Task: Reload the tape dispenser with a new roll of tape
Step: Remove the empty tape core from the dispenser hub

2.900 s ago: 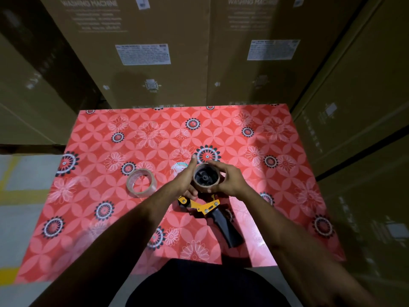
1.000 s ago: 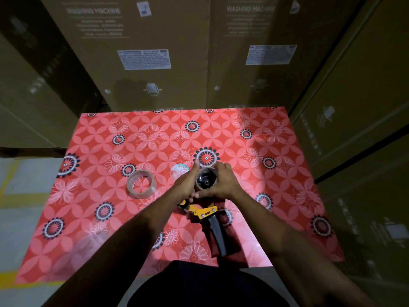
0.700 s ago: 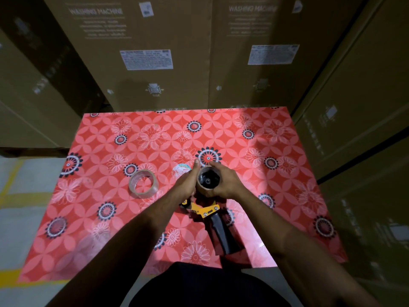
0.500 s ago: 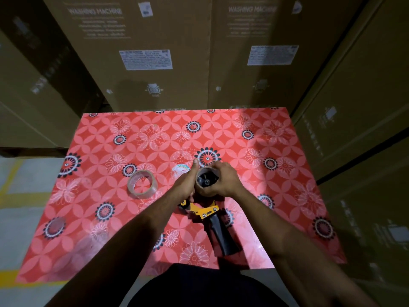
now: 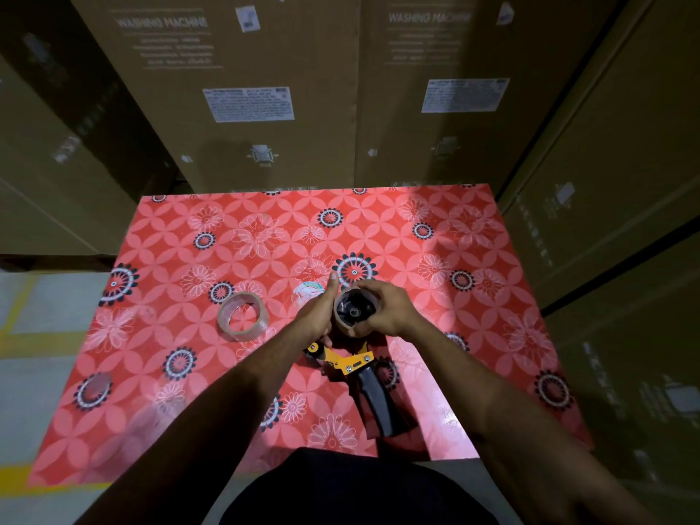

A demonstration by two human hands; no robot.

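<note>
The tape dispenser (image 5: 360, 367) lies on the red flowered table (image 5: 473, 316), with an orange-yellow frame and a black handle pointing toward me. On its black hub sits a brown cardboard ring, the spent core (image 5: 350, 310). My right hand (image 5: 386, 310) wraps around the core from the right. My left hand (image 5: 318, 316) presses against the core from the left, thumb pointing up, fingers down on the dispenser's frame. A full roll of clear tape (image 5: 243, 316) lies flat on the table, left of my hands and apart from them.
A small round white sticker or disc (image 5: 307, 290) lies on the table just behind my left hand. Tall cardboard boxes (image 5: 265, 108) marked "washing machine" stand close behind and to the right of the table. Grey floor with yellow lines shows at the left.
Both hands stay clasped on the core at the dispenser's hub. The dispenser's handle has swung a little and the hands have shifted slightly on the core.
</note>
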